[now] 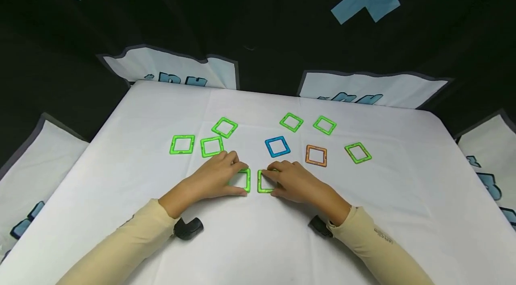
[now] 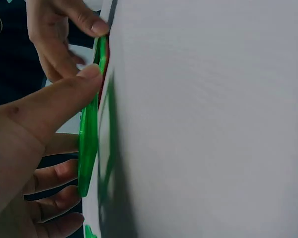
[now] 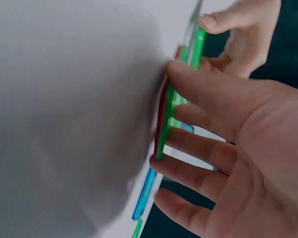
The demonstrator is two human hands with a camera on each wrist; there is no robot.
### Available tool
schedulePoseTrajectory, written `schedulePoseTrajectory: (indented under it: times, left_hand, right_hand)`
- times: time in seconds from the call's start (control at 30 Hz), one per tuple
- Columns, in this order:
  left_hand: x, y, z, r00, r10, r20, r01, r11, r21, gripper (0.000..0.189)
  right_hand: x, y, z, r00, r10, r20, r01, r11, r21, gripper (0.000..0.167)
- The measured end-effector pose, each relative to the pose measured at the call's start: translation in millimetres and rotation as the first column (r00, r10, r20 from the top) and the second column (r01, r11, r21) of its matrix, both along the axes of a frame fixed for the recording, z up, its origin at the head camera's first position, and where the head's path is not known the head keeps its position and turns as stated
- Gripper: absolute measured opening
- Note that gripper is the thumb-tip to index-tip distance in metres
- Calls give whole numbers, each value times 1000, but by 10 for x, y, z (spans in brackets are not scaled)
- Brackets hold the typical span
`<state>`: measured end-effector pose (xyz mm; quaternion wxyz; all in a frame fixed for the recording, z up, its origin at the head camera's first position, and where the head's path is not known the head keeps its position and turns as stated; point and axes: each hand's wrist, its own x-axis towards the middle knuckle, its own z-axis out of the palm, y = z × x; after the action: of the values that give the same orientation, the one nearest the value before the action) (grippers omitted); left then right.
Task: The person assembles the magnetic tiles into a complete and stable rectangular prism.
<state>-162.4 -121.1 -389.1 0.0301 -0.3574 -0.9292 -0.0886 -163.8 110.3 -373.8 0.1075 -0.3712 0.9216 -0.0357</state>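
Near the middle of the white table, my left hand (image 1: 217, 175) pinches a green square magnetic tile (image 1: 247, 182) between thumb and fingers. In the left wrist view this green tile (image 2: 88, 148) is tilted, a little off the cloth, its shadow beside it. Just to the right, my right hand (image 1: 296, 182) grips a second green square tile (image 1: 260, 184) by its right side. A red edge (image 3: 162, 111) shows along that tile in the right wrist view; whether it is a separate piece I cannot tell. A narrow gap separates the two held tiles, their inner edges facing.
Beyond the hands lie several more green square tiles (image 1: 182, 144), a blue one (image 1: 268, 147) and an orange one (image 1: 316, 147). Black devices (image 1: 188, 229) sit at both wrists. A dark curtain (image 1: 258, 16) hangs behind the table (image 1: 250, 249).
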Motion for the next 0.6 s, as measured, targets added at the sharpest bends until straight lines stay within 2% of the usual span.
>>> schedulePoseTrajectory:
  times: [0.17,0.37,0.6]
  left_hand:
    - [-50,109,52,1000,-22,3,22,1000,-3,58]
    - [-60,168,125,998,-21,53,21,1000,10,59]
    - [-15,164,80,1000,-16,14,15,999,37,59]
  right_hand:
    - [-14,144,30,999,31,-18,-32,997,-75,52]
    - [-28,232,95,997,51,-56,-57,991,-122,50]
    - [-7,209,118,996,79,-48,-86,985,-150,51]
